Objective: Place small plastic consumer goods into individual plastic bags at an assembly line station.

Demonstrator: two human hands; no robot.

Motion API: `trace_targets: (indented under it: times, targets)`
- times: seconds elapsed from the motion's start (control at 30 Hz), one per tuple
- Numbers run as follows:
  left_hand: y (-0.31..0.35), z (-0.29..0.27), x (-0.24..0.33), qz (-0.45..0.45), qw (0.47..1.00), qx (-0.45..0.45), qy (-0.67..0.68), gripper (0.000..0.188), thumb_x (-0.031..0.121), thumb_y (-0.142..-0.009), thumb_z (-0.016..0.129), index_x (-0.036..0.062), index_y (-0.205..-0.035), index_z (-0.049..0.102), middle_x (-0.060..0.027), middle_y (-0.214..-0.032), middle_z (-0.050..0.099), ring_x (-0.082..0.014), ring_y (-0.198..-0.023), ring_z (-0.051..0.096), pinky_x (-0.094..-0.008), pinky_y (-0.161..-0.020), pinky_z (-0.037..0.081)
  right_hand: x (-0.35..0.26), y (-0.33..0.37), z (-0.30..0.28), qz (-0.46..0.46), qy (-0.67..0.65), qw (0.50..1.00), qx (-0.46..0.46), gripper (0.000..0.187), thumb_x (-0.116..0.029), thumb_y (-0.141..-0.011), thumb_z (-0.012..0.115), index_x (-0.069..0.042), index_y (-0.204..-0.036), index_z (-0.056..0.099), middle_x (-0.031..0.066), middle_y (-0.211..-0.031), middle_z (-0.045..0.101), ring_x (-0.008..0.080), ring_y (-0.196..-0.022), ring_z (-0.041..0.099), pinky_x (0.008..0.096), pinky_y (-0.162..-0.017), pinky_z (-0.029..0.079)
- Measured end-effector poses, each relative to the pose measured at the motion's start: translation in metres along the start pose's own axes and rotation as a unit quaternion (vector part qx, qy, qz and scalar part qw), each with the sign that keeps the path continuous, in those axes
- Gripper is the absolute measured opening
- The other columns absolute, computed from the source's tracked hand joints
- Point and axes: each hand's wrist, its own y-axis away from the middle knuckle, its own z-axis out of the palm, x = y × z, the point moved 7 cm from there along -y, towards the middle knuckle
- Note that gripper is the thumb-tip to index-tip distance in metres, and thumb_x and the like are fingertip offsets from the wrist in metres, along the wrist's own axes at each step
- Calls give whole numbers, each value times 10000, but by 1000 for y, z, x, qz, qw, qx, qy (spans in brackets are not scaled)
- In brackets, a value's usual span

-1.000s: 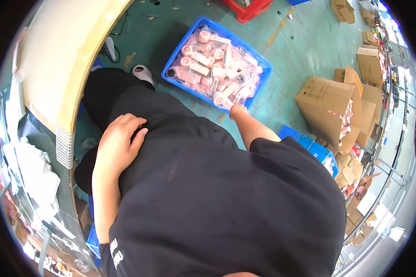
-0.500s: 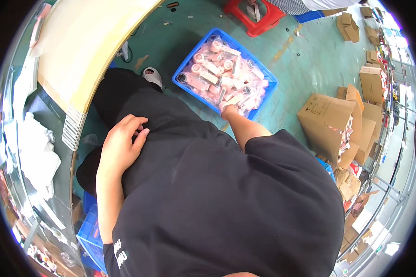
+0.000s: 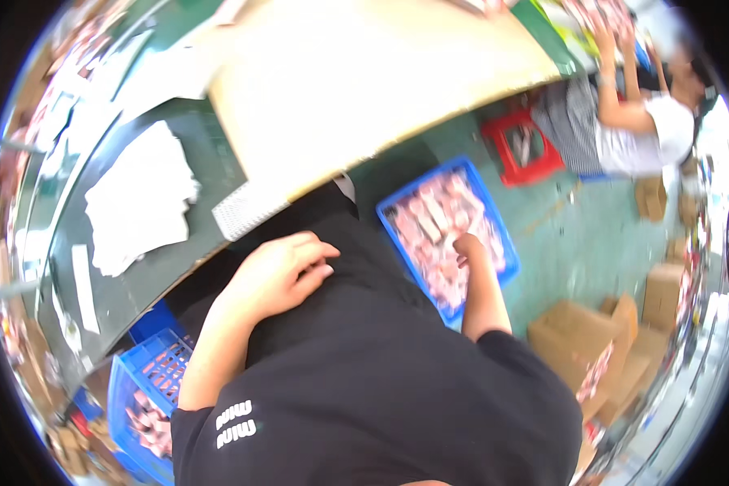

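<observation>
On my black-clad lap rests my left hand [image 3: 286, 274], its fingers loosely apart with nothing in them. My right hand [image 3: 466, 248] is over a blue plastic crate [image 3: 506, 243] on the floor, at my right. Its fingers are curled inward, and blur hides whether anything is between them. Pink pieces in clear plastic bags [image 3: 429, 235] fill this crate. The right forearm passes over the crate's right part.
A pale tabletop [image 3: 364, 89] spans the front, with white cloth [image 3: 142, 198] on a dark surface to the left. Another blue crate [image 3: 125, 397] with pink pieces stands lower left. A red stool [image 3: 526, 150], a seated co-worker [image 3: 640, 121] and cardboard boxes [image 3: 575, 340] are at the right.
The view has swung, showing more of the tabletop and a co-worker. My right hand has come away from the crate's near edge and is now over its pink pieces. The left hand stays on my lap.
</observation>
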Motion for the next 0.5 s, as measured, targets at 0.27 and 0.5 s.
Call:
trace_targets:
  times: [0.27,0.5]
  targets:
    - [83,-133,7,54,924,364,102,163,-50,-915,659,7,-1033,756,-95,-852,735,-205,-721,707,-311,-675,536,-283,418,-240,-651,-181,737,-6,325,-239,-1012,686,80,-975,736,122,-758,709,146,-579,629,262,-528,474]
    - [131,-179,-24,-22,814,579,-38,134,-25,-938,661,6,-1055,718,-63,-840,634,-160,-683,578,-296,-658,483,-529,372,-348,-613,136,440,642,624,-326,-1007,683,-25,-1534,535,264,-1460,614,438,-1320,592,543,-1141,451]
